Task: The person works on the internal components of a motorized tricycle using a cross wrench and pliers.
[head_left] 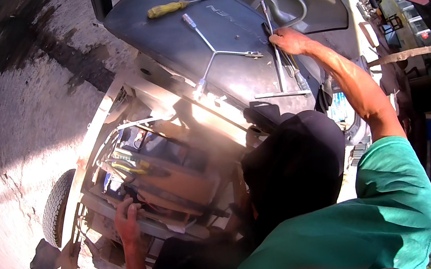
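T-handled wrench of bright metal: lay right of the upper centre of the frame, on a dark grey padded seat, its long shaft running up the picture and its crossbar at the lower end.
Right hand: reached in from the right, fingers bunched at the upper shaft; whether they gripped it or the dark slim object beside it, I could not tell.
Left hand: sat at the lower left, fingers curled, over an open tan-edged frame; what they held, if anything, was too dark to tell.
Inside that frame: pliers with yellow-green handles rested above the left hand in the picture, near a brown box-like part.
Neighbours on the seat: a Y-shaped metal socket wrench lay left of the T-handled one, and a yellow-handled screwdriver lay farther up and left.
Good right-hand handling: a firm hold on the shaft alone, I judged, with the crossbar kept from snagging the slim tools just beside it.
Good left-hand handling: a steady, light touch seemed best, with fingers away from hard edges.
Light: strong sun and deep shadow made a careful look before each grip worthwhile.
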Demonstrator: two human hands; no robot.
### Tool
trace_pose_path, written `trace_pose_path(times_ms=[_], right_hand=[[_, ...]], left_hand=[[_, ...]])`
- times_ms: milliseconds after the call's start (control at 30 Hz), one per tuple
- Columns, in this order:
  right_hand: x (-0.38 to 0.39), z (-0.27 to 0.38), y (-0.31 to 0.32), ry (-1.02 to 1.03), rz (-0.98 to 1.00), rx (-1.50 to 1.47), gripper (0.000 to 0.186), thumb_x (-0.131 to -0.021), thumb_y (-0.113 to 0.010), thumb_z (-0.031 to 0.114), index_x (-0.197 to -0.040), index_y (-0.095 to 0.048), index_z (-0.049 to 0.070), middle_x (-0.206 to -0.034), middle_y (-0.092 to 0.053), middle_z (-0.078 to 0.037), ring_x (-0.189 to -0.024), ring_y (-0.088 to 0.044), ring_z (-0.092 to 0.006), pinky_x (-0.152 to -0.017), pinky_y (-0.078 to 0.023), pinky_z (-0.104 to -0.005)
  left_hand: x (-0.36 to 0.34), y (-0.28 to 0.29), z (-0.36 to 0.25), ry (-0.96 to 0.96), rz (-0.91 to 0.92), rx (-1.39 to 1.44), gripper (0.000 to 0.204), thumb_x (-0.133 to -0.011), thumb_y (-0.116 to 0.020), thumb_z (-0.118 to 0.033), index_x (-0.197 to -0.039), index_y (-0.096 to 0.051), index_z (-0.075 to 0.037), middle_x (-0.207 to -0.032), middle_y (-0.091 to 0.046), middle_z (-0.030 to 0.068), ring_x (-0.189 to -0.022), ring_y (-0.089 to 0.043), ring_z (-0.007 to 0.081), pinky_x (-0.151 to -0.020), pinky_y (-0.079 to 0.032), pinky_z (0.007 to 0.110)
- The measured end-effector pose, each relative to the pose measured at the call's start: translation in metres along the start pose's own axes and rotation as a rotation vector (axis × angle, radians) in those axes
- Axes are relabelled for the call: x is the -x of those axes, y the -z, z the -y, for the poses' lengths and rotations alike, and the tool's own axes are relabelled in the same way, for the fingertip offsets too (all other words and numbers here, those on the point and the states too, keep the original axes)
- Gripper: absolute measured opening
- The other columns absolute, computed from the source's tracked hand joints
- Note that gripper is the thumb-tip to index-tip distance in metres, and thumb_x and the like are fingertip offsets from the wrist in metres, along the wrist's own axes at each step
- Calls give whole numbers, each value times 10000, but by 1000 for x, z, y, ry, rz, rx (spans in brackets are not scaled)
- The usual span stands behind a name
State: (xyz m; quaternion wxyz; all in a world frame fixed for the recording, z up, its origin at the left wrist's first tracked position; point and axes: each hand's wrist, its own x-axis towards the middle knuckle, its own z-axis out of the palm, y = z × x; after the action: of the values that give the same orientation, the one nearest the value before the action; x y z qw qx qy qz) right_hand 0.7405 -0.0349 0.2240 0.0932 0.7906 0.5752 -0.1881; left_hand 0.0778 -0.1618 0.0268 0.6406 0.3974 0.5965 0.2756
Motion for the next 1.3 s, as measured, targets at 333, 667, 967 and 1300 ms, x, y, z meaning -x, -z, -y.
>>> trace_pose_path(times_ms=[333,667,967,1300], right_hand=[[-76,68,5,-36,87,-691,306,-963,-511,317,-767,-550,85,-634,-459,21,-492,-417,-80,-415,-302,-275],[-92,78,-11,48,11,-634,326,-932,-624,356,-870,-667,40,-757,-631,-22,-591,-560,-117,-533,-443,-286],[-31,65,-24,92,-279,-283,402,-807,-741,377,-1043,-687,57,-942,-701,-162,-922,-678,-318,-807,-516,-429],[-23,46,-21,-25,-36,-1149,233,-882,-635,210,-990,-647,4,-903,-637,-114,-797,-636,-215,-677,-525,-326]], left_hand=[[4,3,7,64,4,-102,294,-992,-544,-132,-1237,-584,27,-989,-703,121,-805,-685,161,-679,-532,270],[11,-6,-3,97,-2,-84,282,-987,-583,-120,-1231,-596,21,-978,-702,109,-842,-667,150,-741,-533,272],[0,-8,6,109,36,-88,281,-972,-567,-111,-1216,-604,22,-960,-713,114,-807,-681,157,-726,-536,270],[5,-3,-3,56,28,-25,258,-972,-575,-118,-1183,-612,26,-970,-702,118,-820,-676,171,-751,-558,291]])
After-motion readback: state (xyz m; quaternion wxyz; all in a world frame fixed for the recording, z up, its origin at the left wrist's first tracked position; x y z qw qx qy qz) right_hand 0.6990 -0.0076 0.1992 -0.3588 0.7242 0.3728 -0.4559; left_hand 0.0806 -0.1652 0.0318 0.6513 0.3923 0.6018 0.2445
